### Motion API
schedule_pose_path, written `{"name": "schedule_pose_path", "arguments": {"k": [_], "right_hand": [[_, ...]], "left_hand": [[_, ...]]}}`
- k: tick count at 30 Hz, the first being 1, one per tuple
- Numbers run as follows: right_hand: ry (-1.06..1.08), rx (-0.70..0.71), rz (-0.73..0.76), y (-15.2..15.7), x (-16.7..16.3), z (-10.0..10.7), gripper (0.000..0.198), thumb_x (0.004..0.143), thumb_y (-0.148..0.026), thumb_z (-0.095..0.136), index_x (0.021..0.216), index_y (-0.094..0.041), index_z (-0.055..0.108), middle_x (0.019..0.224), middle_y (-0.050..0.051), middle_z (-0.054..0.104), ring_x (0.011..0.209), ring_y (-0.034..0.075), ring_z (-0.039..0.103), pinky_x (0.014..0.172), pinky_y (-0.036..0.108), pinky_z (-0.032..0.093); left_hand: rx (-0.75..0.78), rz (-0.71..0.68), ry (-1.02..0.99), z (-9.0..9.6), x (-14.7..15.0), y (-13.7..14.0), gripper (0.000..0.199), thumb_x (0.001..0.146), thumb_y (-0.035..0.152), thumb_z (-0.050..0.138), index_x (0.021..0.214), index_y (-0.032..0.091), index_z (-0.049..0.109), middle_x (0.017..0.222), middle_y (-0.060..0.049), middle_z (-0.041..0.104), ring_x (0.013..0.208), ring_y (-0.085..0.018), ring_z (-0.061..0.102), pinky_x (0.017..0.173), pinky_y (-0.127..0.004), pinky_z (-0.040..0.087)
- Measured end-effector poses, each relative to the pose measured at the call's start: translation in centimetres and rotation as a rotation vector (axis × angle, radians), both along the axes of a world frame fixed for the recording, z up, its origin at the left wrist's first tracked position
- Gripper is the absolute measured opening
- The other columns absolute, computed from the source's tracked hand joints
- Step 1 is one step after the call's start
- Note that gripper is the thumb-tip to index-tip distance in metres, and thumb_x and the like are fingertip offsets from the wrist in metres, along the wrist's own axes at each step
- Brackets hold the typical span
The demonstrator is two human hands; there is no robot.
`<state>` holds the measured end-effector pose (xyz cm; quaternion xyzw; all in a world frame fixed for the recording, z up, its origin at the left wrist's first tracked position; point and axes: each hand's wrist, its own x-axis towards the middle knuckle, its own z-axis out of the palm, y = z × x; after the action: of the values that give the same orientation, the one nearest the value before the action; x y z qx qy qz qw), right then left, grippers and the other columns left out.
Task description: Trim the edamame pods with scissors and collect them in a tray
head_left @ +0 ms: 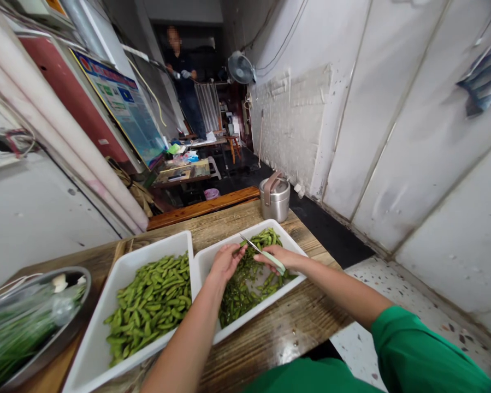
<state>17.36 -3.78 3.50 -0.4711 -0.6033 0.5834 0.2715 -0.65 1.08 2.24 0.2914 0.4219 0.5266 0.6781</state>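
Observation:
My right hand [278, 257] is closed around the pale green handles of a pair of scissors [251, 244], whose metal blades point up and to the left. Close to the blades, the fingers of my left hand [225, 263] pinch a small green soybean pod [240, 250], mostly hidden by the fingertips. Both hands hover above the right white tray [302, 252], where green pods [242, 297] and small trimmings lie scattered. Alongside it, the left white tray [90, 334] holds a large heap of pods [153, 303].
A metal bowl [88, 284] with bagged green vegetables stands at the left. The lidded steel pot [275, 201] sits at the wooden table's [270, 349] far corner. Farther back, a person [183, 82] stands behind a low cluttered table [188, 173]. A wall runs along the right.

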Motion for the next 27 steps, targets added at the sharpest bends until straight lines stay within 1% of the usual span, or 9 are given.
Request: {"name": "schedule_pose_path", "arguments": {"k": [6,11,13,15,17,19,21,23,27], "right_hand": [[-0.02,0.037,-0.029,0.4,0.1,-0.8,0.042,0.063,-0.053,0.062,0.062,-0.016,0.043,0.043,-0.005,0.042,0.031,0.006,0.039,0.026,0.016,0.03],[0.046,0.123,-0.277,1.0,0.4,-0.4,0.039,0.067,-0.053,0.058,0.067,-0.017,0.045,0.043,-0.006,0.04,0.031,0.006,0.037,0.028,0.018,0.032],[0.082,0.142,-0.35,1.1,0.6,-0.1,0.037,0.069,-0.053,0.056,0.07,-0.016,0.046,0.045,-0.006,0.041,0.031,0.006,0.037,0.029,0.018,0.032],[0.096,0.149,-0.361,1.2,0.7,0.0,0.037,0.069,-0.052,0.057,0.07,-0.016,0.047,0.045,-0.006,0.04,0.032,0.006,0.037,0.029,0.018,0.032],[0.099,0.167,-0.336,1.2,0.8,0.0,0.037,0.069,-0.052,0.057,0.069,-0.016,0.046,0.045,-0.005,0.04,0.032,0.006,0.038,0.029,0.018,0.032],[0.1,0.177,-0.313,1.3,0.8,-0.2,0.037,0.069,-0.052,0.057,0.069,-0.017,0.046,0.046,-0.005,0.04,0.033,0.006,0.038,0.029,0.018,0.032],[0.095,0.181,-0.311,1.4,0.9,-0.4,0.037,0.069,-0.052,0.056,0.07,-0.016,0.046,0.046,-0.005,0.04,0.033,0.006,0.038,0.029,0.018,0.032],[0.084,0.188,-0.315,1.6,1.0,-0.6,0.038,0.069,-0.053,0.056,0.07,-0.016,0.047,0.047,-0.005,0.04,0.033,0.006,0.038,0.03,0.018,0.032],[0.036,0.216,-0.29,1.8,1.2,-0.8,0.037,0.07,-0.052,0.056,0.074,-0.016,0.051,0.048,-0.003,0.043,0.036,0.007,0.041,0.033,0.018,0.032]], "left_hand": [[-0.042,0.078,0.095,0.0,-0.2,0.1,0.016,0.059,0.002,0.055,0.063,0.014,0.045,0.057,-0.001,0.056,0.064,-0.015,0.063,0.055,-0.02,0.049],[-0.068,0.074,0.164,0.4,-0.6,0.0,0.01,0.059,0.007,0.047,0.065,0.014,0.047,0.059,-0.002,0.058,0.052,-0.01,0.057,0.049,-0.019,0.045],[-0.014,0.005,0.259,0.4,-0.4,-0.4,0.008,0.059,0.009,0.046,0.064,0.015,0.048,0.052,0.001,0.054,0.041,-0.007,0.049,0.04,-0.016,0.037],[0.078,-0.172,0.437,0.0,0.5,-1.2,0.008,0.06,0.011,0.047,0.064,0.015,0.053,0.048,0.002,0.053,0.036,-0.006,0.043,0.036,-0.016,0.03],[0.15,-0.403,0.631,-0.5,1.8,-2.1,0.013,0.059,0.011,0.048,0.065,0.015,0.059,0.048,0.001,0.055,0.038,-0.008,0.045,0.039,-0.017,0.032],[0.227,-0.552,0.782,-1.1,3.2,-2.9,0.018,0.057,0.008,0.049,0.065,0.016,0.063,0.052,-0.001,0.059,0.043,-0.009,0.048,0.044,-0.019,0.035],[0.331,-0.585,0.909,-1.5,4.2,-3.4,0.02,0.055,0.005,0.05,0.062,0.017,0.065,0.056,-0.002,0.061,0.048,-0.01,0.049,0.049,-0.02,0.035],[0.396,-0.553,1.055,-1.8,4.8,-3.6,0.016,0.056,0.006,0.052,0.055,0.017,0.063,0.053,-0.001,0.059,0.048,-0.011,0.048,0.051,-0.02,0.033],[0.417,-0.52,1.282,-2.2,5.0,-3.7,0.014,0.056,0.018,0.063,0.043,0.017,0.057,0.04,0.001,0.046,0.041,-0.01,0.04,0.047,-0.021,0.026]]}}
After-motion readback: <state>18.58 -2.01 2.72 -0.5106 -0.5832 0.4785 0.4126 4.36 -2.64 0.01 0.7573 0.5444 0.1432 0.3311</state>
